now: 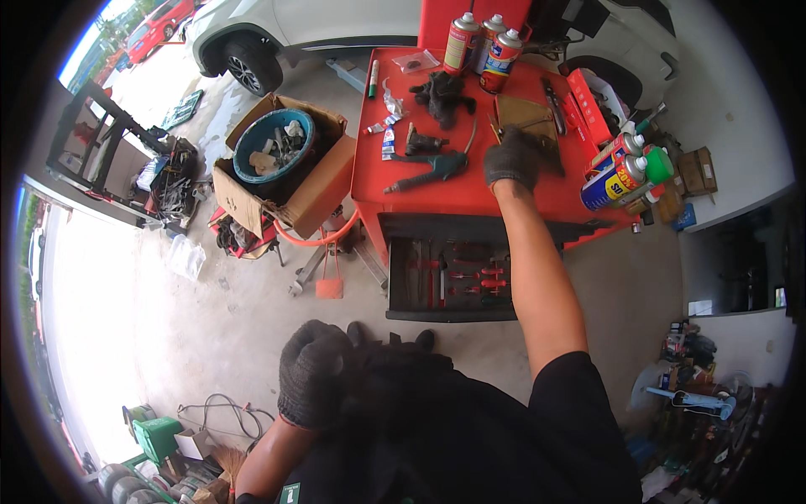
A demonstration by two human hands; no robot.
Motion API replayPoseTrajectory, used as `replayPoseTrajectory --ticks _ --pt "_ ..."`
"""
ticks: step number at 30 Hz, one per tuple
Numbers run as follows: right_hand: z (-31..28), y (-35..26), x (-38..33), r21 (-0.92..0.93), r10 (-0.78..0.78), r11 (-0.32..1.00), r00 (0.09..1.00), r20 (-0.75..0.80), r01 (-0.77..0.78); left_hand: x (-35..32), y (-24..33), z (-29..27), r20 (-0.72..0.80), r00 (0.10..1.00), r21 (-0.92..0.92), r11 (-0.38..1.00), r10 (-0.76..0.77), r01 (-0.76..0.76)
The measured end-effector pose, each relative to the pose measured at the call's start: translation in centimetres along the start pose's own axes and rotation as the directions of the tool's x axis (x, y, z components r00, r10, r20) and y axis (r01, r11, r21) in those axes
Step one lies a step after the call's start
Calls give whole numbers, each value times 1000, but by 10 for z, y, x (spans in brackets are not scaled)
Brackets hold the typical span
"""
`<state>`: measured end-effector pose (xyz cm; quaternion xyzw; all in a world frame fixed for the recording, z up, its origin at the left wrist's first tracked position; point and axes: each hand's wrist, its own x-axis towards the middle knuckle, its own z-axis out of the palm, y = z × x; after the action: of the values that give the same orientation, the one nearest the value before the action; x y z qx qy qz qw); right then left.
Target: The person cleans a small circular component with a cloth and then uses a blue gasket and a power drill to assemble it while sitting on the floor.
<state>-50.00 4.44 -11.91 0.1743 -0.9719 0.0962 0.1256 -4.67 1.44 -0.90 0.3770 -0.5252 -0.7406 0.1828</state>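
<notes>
My right hand [514,160], in a dark grey knit glove, reaches onto the red tool cart's top [478,189]. It rests at the near edge of a brown pouch or folded sheet [533,113]; its fingers look curled, and their tips are hidden. Near my body is my left hand [315,374], gloved alike, raised and closed; whatever it may hold is hidden. Left of my right hand lie a dark air blow gun [437,168], a black fitting [424,141] and a crumpled pair of black gloves [442,97]. A small blue and white tube [388,143] lies beside them.
Below the cart top, an open drawer [453,316] contains red-handled screwdrivers [492,284]. Spray cans [501,60] stand at the back, with more cans [614,181] at the right edge. To the left, a cardboard box [327,181] holds a blue tub [239,160]. A white car [336,21] stands behind.
</notes>
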Motion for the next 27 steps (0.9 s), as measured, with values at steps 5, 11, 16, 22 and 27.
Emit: replayPoseTrajectory --ticks 5,11,16,22,27 --pt "-26 0 21 -31 101 995 991 88 -98 26 8 -3 263 874 690 554 407 -466" --pt "-44 -7 16 -108 5 994 999 32 -2 41 33 -36 154 963 527 806 221 -269" --pt "-41 -25 -106 846 -154 529 988 16 69 60 15 -94 330 944 -277 957 11 86" --pt "-38 -38 -277 717 -204 694 934 294 -74 93 20 -111 451 720 89 776 528 -625" --pt "49 54 -386 460 149 650 695 703 -605 94 24 -109 575 773 130 903 269 -410"
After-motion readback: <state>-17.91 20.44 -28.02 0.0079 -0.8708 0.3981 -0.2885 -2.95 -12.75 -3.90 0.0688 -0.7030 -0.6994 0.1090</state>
